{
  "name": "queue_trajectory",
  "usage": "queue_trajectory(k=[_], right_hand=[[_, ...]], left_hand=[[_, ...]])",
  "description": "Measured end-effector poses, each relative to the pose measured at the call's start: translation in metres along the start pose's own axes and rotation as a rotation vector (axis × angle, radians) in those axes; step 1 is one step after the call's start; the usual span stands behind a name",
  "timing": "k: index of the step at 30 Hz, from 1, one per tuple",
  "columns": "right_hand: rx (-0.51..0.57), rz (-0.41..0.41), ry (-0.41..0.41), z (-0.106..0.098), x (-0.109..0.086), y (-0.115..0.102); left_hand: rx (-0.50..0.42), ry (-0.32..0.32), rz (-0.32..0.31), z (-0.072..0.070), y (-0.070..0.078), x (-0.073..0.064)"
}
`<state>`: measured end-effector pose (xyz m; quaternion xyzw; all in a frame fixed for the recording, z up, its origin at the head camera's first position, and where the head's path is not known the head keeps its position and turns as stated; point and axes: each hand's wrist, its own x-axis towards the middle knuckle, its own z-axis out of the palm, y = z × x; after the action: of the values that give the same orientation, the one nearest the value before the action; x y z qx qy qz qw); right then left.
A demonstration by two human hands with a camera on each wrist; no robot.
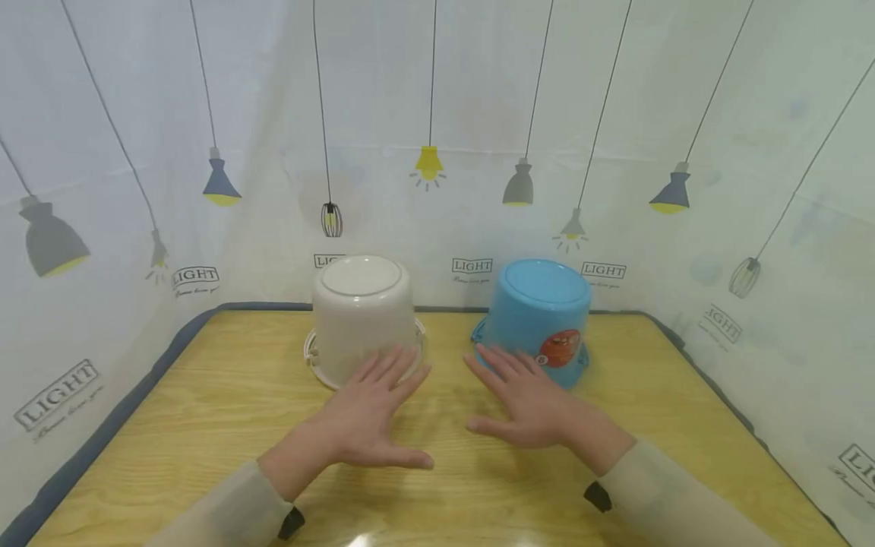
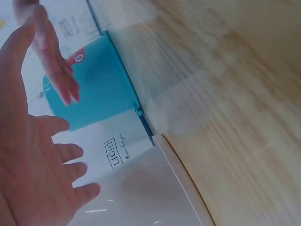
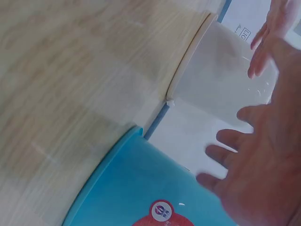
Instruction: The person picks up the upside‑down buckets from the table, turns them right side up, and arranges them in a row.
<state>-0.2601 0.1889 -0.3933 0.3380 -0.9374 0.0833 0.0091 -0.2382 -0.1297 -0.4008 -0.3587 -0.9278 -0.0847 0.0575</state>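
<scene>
Two buckets stand upside down side by side on the wooden table (image 1: 246, 410). The white bucket (image 1: 362, 319) is on the left, with its handle lying around the rim. On the right is the blue bucket (image 1: 540, 304), which bears a red sticker (image 1: 560, 348). My left hand (image 1: 369, 418) hovers in front of the white bucket, fingers spread and holding nothing. In front of the blue bucket my right hand (image 1: 533, 403) is likewise spread, palm down and holding nothing. Both hands overlap the lower parts of the buckets in the head view.
A pale cloth curtain (image 1: 383, 99) printed with hanging lamps surrounds the table at the back and both sides. A dark blue edging (image 1: 451, 309) runs along the table's far border. Dark straps (image 1: 598, 496) sit at the sleeve cuffs.
</scene>
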Motion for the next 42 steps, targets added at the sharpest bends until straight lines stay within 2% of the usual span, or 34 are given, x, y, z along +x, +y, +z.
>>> queue_trajectory(k=[5, 7, 10, 13, 17, 22, 29, 36, 42], right_hand=[[0.047, 0.001, 0.023, -0.001, 0.008, -0.001], [0.061, 0.009, 0.019, -0.001, 0.012, -0.003], [0.097, 0.021, 0.002, -0.001, 0.020, -0.005], [0.142, 0.057, -0.037, 0.001, 0.030, -0.007], [0.171, 0.104, -0.084, 0.005, 0.048, -0.009], [0.198, 0.133, -0.110, 0.011, 0.075, -0.006], [0.263, 0.196, -0.149, 0.020, 0.106, 0.005], [0.345, 0.193, -0.149, 0.024, 0.132, 0.014], [0.390, 0.186, -0.157, 0.032, 0.149, 0.015]], left_hand=[[-0.144, 0.029, -0.010, -0.005, -0.006, -0.010], [-0.158, 0.051, -0.028, -0.008, -0.009, -0.015], [-0.163, 0.058, -0.085, -0.013, -0.016, -0.024], [-0.172, 0.040, -0.170, -0.017, -0.027, -0.035], [-0.186, 0.028, -0.251, -0.022, -0.048, -0.046], [-0.194, 0.018, -0.336, -0.027, -0.074, -0.054], [-0.192, -0.049, -0.453, -0.025, -0.107, -0.056], [-0.222, -0.099, -0.465, -0.013, -0.143, -0.047], [-0.251, -0.165, -0.498, -0.002, -0.160, -0.036]])
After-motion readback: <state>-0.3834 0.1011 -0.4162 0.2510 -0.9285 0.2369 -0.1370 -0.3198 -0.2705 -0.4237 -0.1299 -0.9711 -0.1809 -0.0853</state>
